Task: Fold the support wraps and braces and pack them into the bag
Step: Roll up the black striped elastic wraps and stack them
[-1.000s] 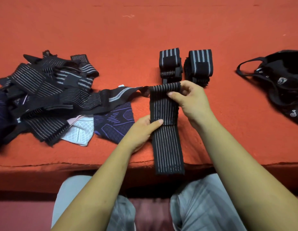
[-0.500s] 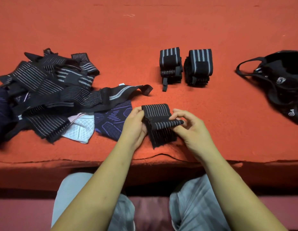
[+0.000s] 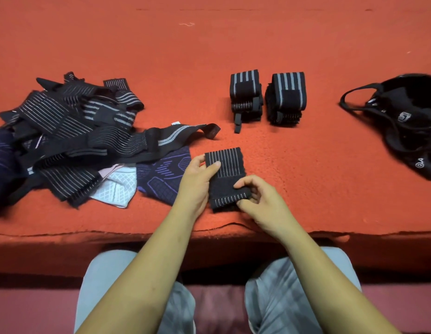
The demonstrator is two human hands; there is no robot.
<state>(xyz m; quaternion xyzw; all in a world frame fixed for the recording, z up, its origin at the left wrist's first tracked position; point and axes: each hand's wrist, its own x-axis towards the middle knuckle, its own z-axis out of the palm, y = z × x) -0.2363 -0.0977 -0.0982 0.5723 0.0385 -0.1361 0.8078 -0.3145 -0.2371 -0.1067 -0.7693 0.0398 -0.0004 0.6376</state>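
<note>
A folded black wrap with thin grey stripes (image 3: 230, 168) lies on the red surface near its front edge. My left hand (image 3: 195, 184) holds its left side, thumb on top. My right hand (image 3: 260, 203) pinches its lower right corner with curled fingers. Two folded striped wraps (image 3: 245, 92) (image 3: 288, 95) stand side by side behind it. A heap of unfolded black striped wraps and braces (image 3: 65, 131) covers the left, with a purple-patterned brace (image 3: 165, 174) and a white one (image 3: 115, 186) at its near edge. The black bag (image 3: 407, 116) lies open at the far right.
The red cloth-covered surface (image 3: 209, 44) stretches far back; its front edge (image 3: 354, 233) runs just before my knees. One long strap end (image 3: 209, 130) reaches from the heap toward the folded wraps.
The wrap hung long over the table's edge a second ago. Both hands have folded it into a short flat packet, and my right hand has slid down to its lower corner.
</note>
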